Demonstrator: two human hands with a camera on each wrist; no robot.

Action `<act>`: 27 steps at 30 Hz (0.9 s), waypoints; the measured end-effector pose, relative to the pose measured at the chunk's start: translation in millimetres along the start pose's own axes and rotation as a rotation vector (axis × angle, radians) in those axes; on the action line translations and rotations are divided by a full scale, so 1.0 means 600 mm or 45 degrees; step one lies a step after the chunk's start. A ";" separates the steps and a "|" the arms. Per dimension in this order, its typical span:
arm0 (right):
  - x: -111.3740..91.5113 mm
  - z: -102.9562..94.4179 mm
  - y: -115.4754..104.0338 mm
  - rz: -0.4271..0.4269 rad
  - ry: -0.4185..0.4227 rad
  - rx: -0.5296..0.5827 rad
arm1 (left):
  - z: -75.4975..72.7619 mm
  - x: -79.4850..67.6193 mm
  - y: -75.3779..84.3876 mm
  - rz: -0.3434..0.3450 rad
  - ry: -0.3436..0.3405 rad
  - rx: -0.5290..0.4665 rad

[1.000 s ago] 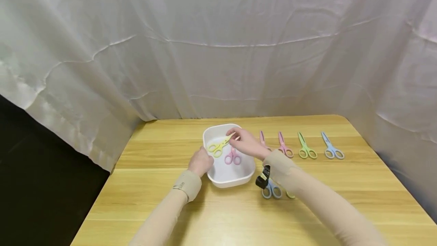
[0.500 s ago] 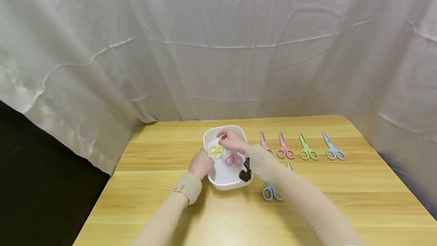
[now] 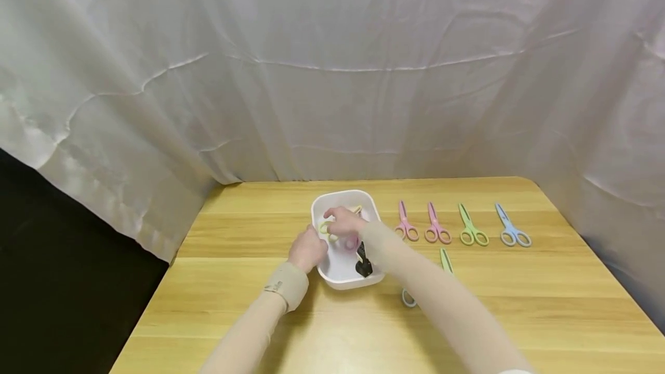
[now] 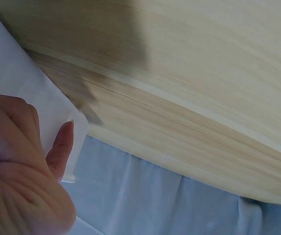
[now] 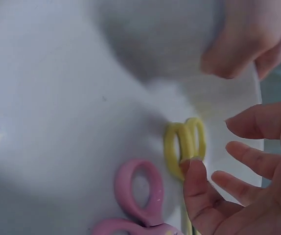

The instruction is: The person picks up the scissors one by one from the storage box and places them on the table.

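My left hand grips the left wall of a white plastic tub, and in the left wrist view its fingers lie along the outside. My right hand is inside the tub, over yellow scissors. In the right wrist view its fingers are spread, one fingertip right at the yellow handle loops. The blades lie toward the back of the tub, partly covered by the hand in the head view. Pink scissors lie beside them on the tub floor, mostly hidden from the head view by my right hand.
Right of the tub, a row of scissors lies on the wooden table: two pink pairs, a green pair and a blue pair. Nearer, green blades and a blue handle loop show around my right forearm.
My right hand has let go of the yellow scissors' blades and moved left and nearer, toward their handles. The yellow scissors lie in the tub. My left hand stays on the tub.
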State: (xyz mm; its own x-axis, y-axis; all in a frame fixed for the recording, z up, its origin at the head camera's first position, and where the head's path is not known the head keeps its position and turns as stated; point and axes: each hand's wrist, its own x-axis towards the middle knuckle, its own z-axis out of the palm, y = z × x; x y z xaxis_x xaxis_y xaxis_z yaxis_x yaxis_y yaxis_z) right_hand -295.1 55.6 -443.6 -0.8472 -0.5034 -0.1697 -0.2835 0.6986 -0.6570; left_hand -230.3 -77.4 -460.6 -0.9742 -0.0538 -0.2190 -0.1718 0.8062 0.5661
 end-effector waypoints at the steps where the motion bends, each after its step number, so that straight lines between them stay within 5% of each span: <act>1: 0.000 0.001 0.001 0.009 -0.010 -0.021 | 0.000 0.000 0.000 -0.002 -0.001 -0.001; 13: 0.007 0.008 0.022 0.162 -0.138 -0.064 | 0.005 -0.005 -0.001 0.008 0.009 -0.006; 18: 0.008 0.005 0.024 0.124 -0.135 -0.092 | 0.004 -0.004 0.001 0.001 0.017 -0.030; 27: 0.003 -0.001 0.028 0.191 -0.210 0.014 | 0.003 0.000 0.000 -0.021 0.005 -0.025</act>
State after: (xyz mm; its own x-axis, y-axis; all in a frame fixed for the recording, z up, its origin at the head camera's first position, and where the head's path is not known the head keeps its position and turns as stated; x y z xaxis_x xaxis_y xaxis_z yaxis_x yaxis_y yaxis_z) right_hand -301.7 66.8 -454.8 -0.7943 -0.4714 -0.3832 -0.1544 0.7668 -0.6231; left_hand -230.1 -76.5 -461.8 -0.9717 -0.0693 -0.2257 -0.1908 0.7936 0.5777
